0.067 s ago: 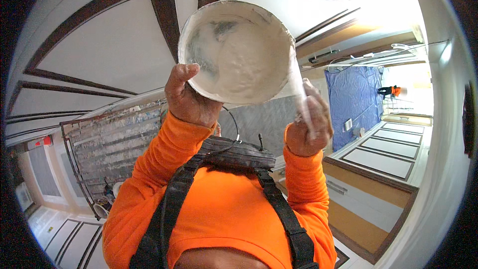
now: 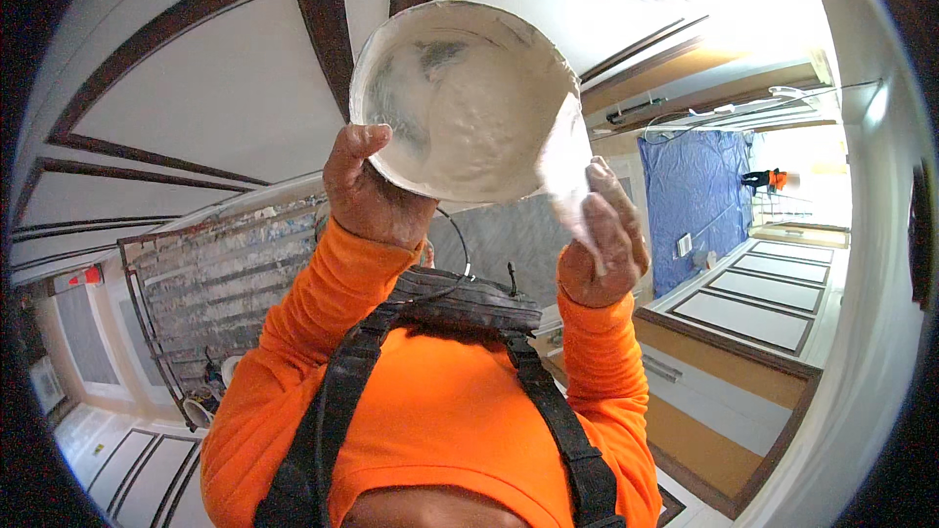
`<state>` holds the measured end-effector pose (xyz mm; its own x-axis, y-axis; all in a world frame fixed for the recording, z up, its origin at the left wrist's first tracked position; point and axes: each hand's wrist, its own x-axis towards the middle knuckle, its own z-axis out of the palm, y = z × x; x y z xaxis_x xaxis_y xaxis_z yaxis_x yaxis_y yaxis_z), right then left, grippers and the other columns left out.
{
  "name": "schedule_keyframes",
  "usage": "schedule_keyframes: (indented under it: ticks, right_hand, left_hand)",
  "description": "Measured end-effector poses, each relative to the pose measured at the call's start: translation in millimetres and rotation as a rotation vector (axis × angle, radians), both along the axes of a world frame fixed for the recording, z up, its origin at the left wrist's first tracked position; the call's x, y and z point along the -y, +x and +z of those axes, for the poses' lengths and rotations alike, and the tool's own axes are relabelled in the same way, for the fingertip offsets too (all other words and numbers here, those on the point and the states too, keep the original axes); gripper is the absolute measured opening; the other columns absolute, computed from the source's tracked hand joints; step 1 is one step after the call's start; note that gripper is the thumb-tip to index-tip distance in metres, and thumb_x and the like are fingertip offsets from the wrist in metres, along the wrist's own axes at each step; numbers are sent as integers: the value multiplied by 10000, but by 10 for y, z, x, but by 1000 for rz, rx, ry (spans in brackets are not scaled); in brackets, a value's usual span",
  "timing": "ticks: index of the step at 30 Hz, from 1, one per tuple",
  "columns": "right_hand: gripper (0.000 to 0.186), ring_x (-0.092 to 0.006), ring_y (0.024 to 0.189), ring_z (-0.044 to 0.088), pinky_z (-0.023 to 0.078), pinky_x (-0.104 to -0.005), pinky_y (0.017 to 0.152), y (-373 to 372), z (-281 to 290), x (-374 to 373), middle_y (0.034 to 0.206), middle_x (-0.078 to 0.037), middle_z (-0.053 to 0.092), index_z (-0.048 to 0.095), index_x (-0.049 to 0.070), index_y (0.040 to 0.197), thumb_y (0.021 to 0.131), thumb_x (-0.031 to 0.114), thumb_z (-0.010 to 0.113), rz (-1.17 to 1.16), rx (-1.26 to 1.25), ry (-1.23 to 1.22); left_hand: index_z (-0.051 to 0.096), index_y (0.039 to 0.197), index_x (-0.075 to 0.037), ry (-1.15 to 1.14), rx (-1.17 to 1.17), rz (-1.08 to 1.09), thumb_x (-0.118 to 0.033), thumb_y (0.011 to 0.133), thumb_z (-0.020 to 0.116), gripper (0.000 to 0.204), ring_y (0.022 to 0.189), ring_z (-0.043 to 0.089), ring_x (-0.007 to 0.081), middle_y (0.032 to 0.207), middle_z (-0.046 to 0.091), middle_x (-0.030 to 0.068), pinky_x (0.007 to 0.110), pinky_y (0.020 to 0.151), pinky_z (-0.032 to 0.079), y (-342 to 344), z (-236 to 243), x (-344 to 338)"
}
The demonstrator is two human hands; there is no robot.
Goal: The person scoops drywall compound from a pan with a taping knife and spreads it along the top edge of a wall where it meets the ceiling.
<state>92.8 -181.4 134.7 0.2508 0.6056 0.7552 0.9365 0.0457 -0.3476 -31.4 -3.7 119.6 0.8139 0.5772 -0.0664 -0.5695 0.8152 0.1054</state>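
Observation:
A round pan (image 2: 460, 108) of pale, creamy compound is held up in front of me, its inner wall smeared with grey patches at the left. My left hand (image 2: 372, 186) is closed on the pan's left underside, thumb over the lower-left rim. A flat tool coated in white (image 2: 567, 156), apparently a scraper or putty knife, rests against the pan's right rim; my right hand (image 2: 611, 235) grips it. The tool is bright and smeared, so its exact shape is unclear. Below the pan is a dark bag (image 2: 460, 303) strapped to my chest, with a cable looping out.
A worn, stained platform (image 2: 225, 293) with a dark rail lies below on the left. Blue plastic sheeting (image 2: 690, 215) covers the floor toward the right, with a person in orange (image 2: 773, 178) beyond it. White panelled walls with dark trim (image 2: 196, 78) and a tan door (image 2: 729, 381) surround me.
The white tool has shifted slightly left and turned against the pan's rim, showing a broader face. My right hand has moved with it; my left hand and the pan stay put.

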Motion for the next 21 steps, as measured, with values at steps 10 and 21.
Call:
schedule_keyframes:
  ticks: [10, 21]
  right_hand:
    - [342, -380, 1033, 558, 483, -476, 852, 82, 81, 227, 1134, -149, 574, 638, 128, 1039, 704, 137, 707, 19, 216, -290]
    - [370, -349, 1043, 553, 480, -459, 848, 94, 75, 285, 1142, -127, 563, 605, 151, 1085, 723, 139, 680, -50, 360, -335]
  left_hand:
    - [355, 1298, -33, 32, -34, -31, -178, 689, 540, 653, 1124, 492, 339, 1230, 469, 156, 525, 925, 439, 14, -67, 51]
    - [355, 1298, -28, 20, -30, -46, -167, 679, 539, 661, 1133, 483, 335, 1222, 476, 156, 509, 951, 419, -19, -72, 101]
